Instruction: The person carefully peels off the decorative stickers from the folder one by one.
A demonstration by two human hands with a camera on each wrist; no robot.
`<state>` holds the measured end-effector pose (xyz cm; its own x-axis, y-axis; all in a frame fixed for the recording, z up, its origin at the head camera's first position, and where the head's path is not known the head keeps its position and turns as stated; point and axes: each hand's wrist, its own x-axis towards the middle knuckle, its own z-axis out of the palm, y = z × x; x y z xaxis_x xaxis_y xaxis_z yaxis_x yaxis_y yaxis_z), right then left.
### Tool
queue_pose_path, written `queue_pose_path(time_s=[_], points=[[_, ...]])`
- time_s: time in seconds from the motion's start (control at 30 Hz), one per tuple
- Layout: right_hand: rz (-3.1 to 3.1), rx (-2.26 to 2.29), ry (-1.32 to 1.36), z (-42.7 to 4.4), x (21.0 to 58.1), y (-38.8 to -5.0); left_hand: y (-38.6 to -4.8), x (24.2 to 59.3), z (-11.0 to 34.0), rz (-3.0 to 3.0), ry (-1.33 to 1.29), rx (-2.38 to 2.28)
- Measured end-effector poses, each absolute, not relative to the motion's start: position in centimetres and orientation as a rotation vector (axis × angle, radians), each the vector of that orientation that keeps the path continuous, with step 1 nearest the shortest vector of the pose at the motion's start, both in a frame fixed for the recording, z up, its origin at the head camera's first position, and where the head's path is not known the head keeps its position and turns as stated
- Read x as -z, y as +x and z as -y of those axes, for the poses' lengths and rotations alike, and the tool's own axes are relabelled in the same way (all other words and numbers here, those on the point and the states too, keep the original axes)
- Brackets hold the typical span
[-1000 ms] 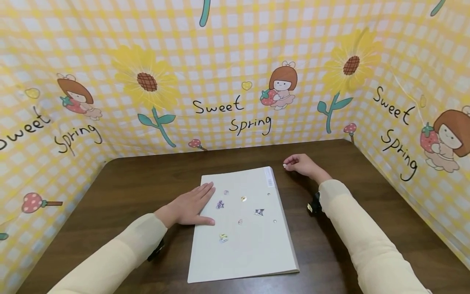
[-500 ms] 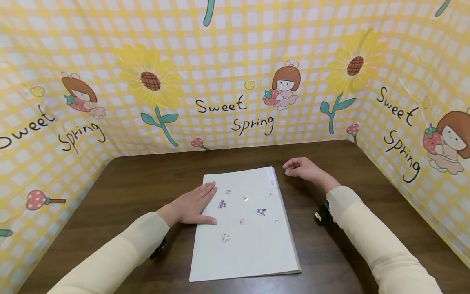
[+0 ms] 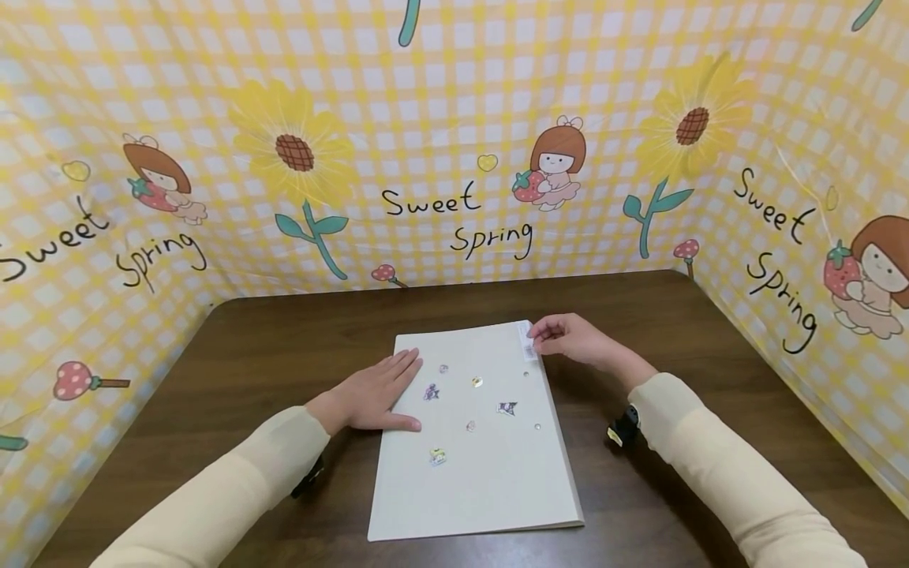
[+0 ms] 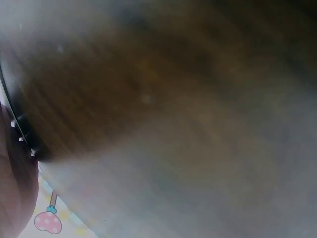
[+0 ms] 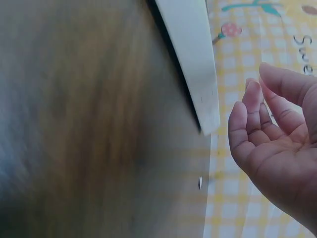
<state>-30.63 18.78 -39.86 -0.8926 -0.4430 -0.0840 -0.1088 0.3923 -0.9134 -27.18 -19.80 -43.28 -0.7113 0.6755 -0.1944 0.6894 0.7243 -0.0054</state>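
A white folder (image 3: 490, 489) with a barcode label (image 3: 529, 347) at its top right corner lies on the brown table. Several small stickers dot its cover, among them a dark one (image 3: 507, 408), a purple one (image 3: 431, 391) and a yellow one (image 3: 437, 457). My left hand (image 3: 369, 394) rests flat on the folder's left edge, fingers straight and thumb spread. By the label hovers my right hand (image 3: 578, 343), its fingers loosely bent; in the right wrist view I see nothing between thumb and fingers. A small white scrap (image 5: 200, 182) lies on the table there.
Behind the table (image 3: 312, 323) and at both sides hangs a yellow checked cloth (image 3: 426, 118) with printed flowers and lettering. A black wrist camera (image 3: 622, 427) sits under the right sleeve. The left wrist view is mostly blurred.
My right hand, which pinched a small white bit beyond the folder's right edge, has let it go and moved left to the label corner. The left hand stays in place.
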Motion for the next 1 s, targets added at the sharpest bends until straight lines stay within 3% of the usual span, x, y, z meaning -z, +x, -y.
queue_pose_path(time_s=[1.0], points=[[-2.207,1.393,-0.734,-14.9,40.7,-25.5,-27.3,43.4,19.8,-2.753,1.101,0.139]])
